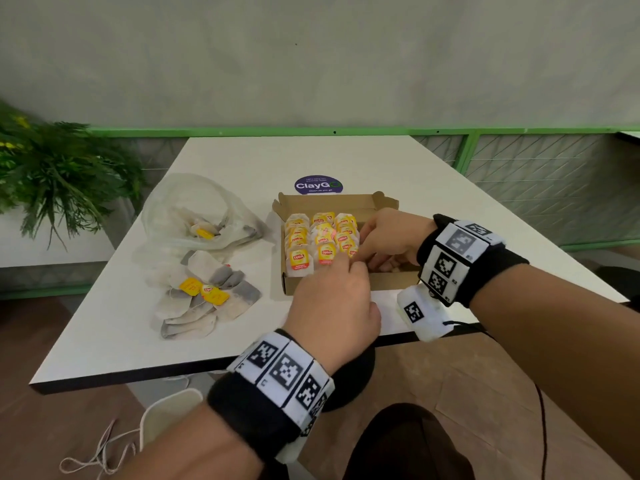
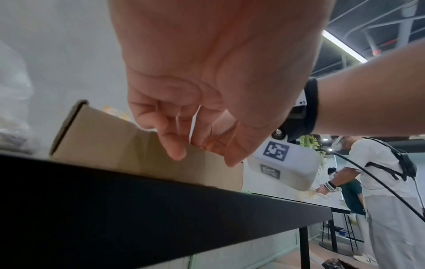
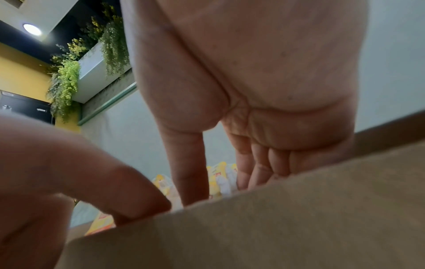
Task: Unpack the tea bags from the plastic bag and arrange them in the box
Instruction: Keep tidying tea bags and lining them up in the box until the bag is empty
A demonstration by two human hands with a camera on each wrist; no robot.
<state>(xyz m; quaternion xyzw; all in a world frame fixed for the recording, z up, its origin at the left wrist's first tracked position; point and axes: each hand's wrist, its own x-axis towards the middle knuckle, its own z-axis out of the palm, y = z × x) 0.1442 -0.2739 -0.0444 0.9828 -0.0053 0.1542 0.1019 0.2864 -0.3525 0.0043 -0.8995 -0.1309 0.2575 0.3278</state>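
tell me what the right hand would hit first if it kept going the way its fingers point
Likely the tea bags standing in the box: the right hand reaches leftward across it, fingertips almost at the nearest row. Depth is hard to judge.

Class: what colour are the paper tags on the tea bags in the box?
Yellow tags with a red logo; head view.

The box (image 1: pixel 384 202) is showing plain brown cardboard, matt and a little fibrous. The tea bags (image 1: pixel 299 258) inside it are looking like thin white paper with glossy yellow paper tags. The loose tea bags (image 1: pixel 194 306) on the desk (image 1: pixel 433 188) are showing soft, porous paper, grey where the tea is lying behind it. The plastic bag (image 1: pixel 180 202) is looking thin, clear and crinkled, with a light shine. The desk is showing a smooth white matt top and a black edge.
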